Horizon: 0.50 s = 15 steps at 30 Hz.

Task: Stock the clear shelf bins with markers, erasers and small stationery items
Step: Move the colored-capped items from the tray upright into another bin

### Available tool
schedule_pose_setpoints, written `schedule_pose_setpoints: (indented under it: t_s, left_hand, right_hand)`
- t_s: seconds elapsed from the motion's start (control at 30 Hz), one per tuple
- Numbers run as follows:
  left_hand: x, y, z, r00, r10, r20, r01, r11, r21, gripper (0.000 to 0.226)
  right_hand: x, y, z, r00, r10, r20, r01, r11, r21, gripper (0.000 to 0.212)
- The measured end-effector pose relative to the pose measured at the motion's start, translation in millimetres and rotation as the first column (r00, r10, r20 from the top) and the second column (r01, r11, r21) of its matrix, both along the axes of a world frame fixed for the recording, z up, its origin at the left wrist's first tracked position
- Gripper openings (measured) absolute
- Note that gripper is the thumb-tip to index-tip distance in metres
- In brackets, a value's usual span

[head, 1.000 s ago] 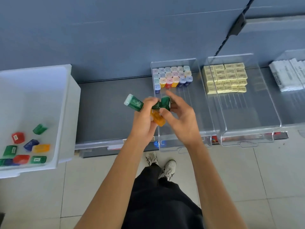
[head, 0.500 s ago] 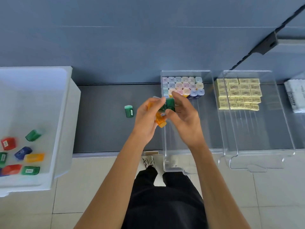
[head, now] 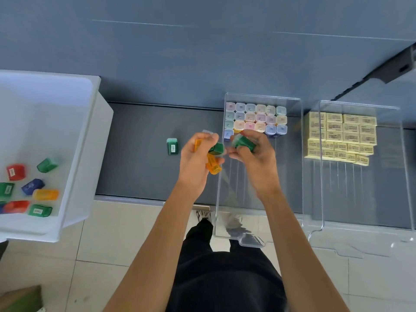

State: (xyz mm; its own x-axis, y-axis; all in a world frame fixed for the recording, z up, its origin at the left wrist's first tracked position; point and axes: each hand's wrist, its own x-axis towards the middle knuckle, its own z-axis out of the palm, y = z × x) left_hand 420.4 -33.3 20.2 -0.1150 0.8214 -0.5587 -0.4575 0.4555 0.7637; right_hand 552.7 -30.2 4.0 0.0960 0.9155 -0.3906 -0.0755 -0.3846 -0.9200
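Observation:
My left hand (head: 195, 164) grips a small bunch of plastic cases: an orange case (head: 213, 165) and a green case (head: 216, 148) show between its fingers. My right hand (head: 255, 161) holds another green case (head: 244, 141) just right of it, over the left clear bin (head: 219, 192). That bin has rows of pastel-capped items (head: 256, 118) standing at its back. One green case (head: 172, 146) lies alone on the dark shelf (head: 139, 154), left of my hands.
A white tub (head: 74, 140) at the left contains several red, green, blue and orange cases (head: 29, 188). A second clear bin (head: 394, 167) at the right has stacked yellow erasers (head: 341, 136). Tiled floor and my legs are below the shelf edge.
A green case that was in my left hand now lies on the shelf. My right hand has drawn one green case away from the bunch in the left hand.

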Motion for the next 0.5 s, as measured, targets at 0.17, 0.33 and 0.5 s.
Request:
schedule_pose_setpoints:
  t_s: [0.17, 0.33, 0.5]
  left_hand:
    - [10, 0, -2, 0.999, 0.047, -0.003, -0.047, 0.999, 0.002, 0.014]
    - [8, 5, -10, 0.992, 0.115, -0.045, -0.116, 0.993, -0.012, 0.017]
    - [9, 8, -18, 0.989, 0.144, -0.017, -0.144, 0.989, -0.023, 0.014]
  right_hand:
    - [7, 1, -5, 1.0, 0.002, 0.021, -0.001, 0.999, -0.041, 0.02]
    - [20, 4, -13, 0.997, -0.042, 0.07, 0.047, 0.997, -0.06, 0.017]
    - [23, 10, -21, 1.0, 0.022, 0.02, -0.019, 0.99, -0.14, 0.014]
